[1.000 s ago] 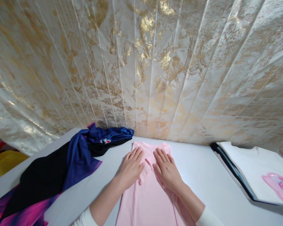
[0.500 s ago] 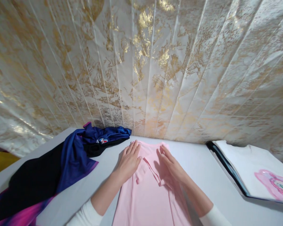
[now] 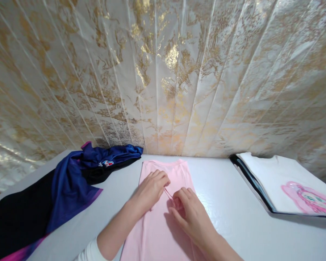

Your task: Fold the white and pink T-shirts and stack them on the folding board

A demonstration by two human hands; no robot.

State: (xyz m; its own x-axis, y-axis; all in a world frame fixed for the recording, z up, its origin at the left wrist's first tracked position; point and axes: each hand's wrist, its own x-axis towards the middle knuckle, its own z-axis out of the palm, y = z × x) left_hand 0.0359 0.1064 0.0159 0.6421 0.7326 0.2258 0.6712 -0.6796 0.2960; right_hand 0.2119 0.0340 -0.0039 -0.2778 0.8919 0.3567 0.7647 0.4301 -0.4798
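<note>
A pink shirt (image 3: pixel 163 239) lies lengthwise in front of me, its neckline end toward the back edge of the table. My left hand (image 3: pixel 151 187) is over the shirt's upper part, fingers curled and closed on a bit of its pink cloth. Just to the right and slightly nearer, my right hand (image 3: pixel 188 212) pinches pink cloth too, with the fingers bent inward. Between the two hands a narrow folded edge of the shirt runs slantwise. My fingers partly hide the cloth they hold.
On the left lies a loose heap of dark blue and black clothing (image 3: pixel 67 185) with purple edging. A stack of folded shirts, a white one (image 3: pixel 271 174) with a pink print on top, is at the right. Behind the white table (image 3: pixel 220 203) hangs a gold-patterned silvery curtain (image 3: pixel 163 90).
Both hands have come from the shirt's neckline toward me, and flat, extended fingers have curled onto the cloth. The neckline is now uncovered. The view has shifted slightly right.
</note>
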